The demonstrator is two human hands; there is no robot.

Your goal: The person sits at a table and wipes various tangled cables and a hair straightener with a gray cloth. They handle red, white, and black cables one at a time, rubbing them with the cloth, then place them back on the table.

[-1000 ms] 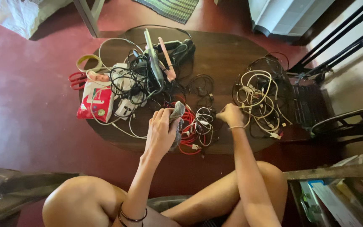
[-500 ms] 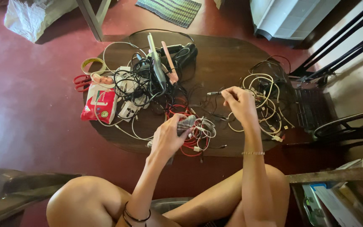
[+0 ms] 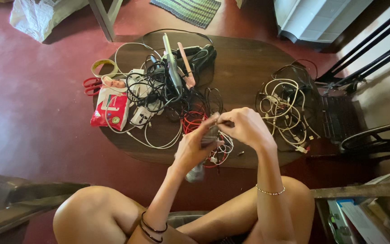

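Observation:
My left hand (image 3: 195, 147) holds a grey cloth (image 3: 202, 156) that hangs down below the fist, above the near edge of a dark oval wooden table (image 3: 242, 61). My right hand (image 3: 244, 127) is raised next to it, fingers pinched on the end of a thin dark cable (image 3: 214, 100), and the two hands meet at the fingertips. Below them lies a tangle of red and white cables (image 3: 199, 124). A pile of white cables (image 3: 280, 106) lies to the right of my right hand.
A heap of black cables, adapters and a pink-handled tool (image 3: 170, 74) fills the table's left half. A red and white packet (image 3: 111, 110), red scissors (image 3: 91, 85) and a tape roll (image 3: 104, 67) lie at the left edge. Dark metal frames (image 3: 362, 68) stand at right. My bare knees are below.
My right hand has come back from the white cable pile toward me with the dark cable's end. My left hand has lifted the cloth to meet it.

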